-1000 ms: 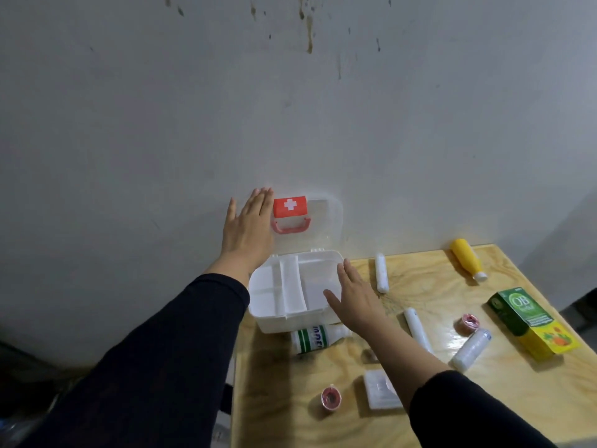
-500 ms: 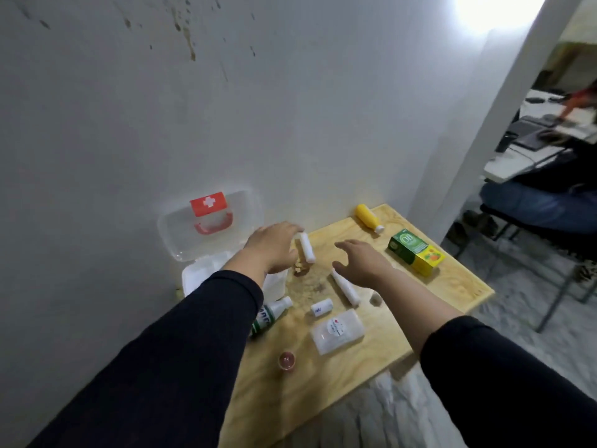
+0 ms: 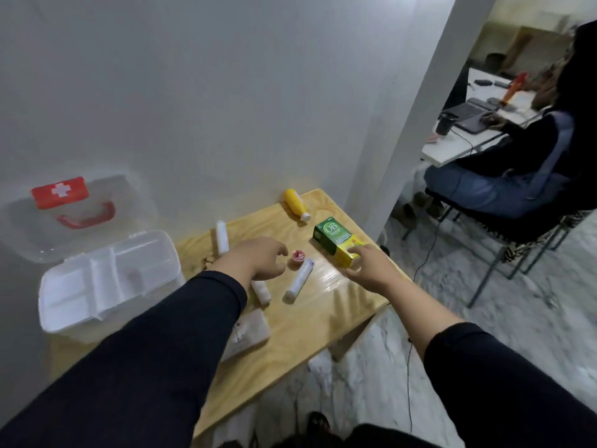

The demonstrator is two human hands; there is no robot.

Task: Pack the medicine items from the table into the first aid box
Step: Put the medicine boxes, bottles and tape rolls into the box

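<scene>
The white first aid box [image 3: 106,286] stands open at the table's left, its clear lid with a red cross label [image 3: 59,191] leaning on the wall. My left hand [image 3: 258,258] hovers with loosely curled fingers, holding nothing, just left of a small red jar [image 3: 298,256] and a white tube [image 3: 300,279]. My right hand [image 3: 371,270] has its fingertips on the near yellow end of the green box [image 3: 334,240], which lies flat. A yellow bottle [image 3: 295,203] and a white roll [image 3: 221,236] lie near the wall. Another white tube [image 3: 262,291] and a flat clear pack [image 3: 250,334] are partly hidden by my left arm.
The wooden table [image 3: 323,318] ends close to my right hand, with marble floor below. A white pillar [image 3: 420,108] rises behind the table's right corner. A person sits on a chair [image 3: 504,234] at a desk to the right. A black cable [image 3: 410,318] hangs by the table.
The view has swung right. My left hand left the white roll near the wall and came to the table's middle. My right hand moved from the white tube to the green box.
</scene>
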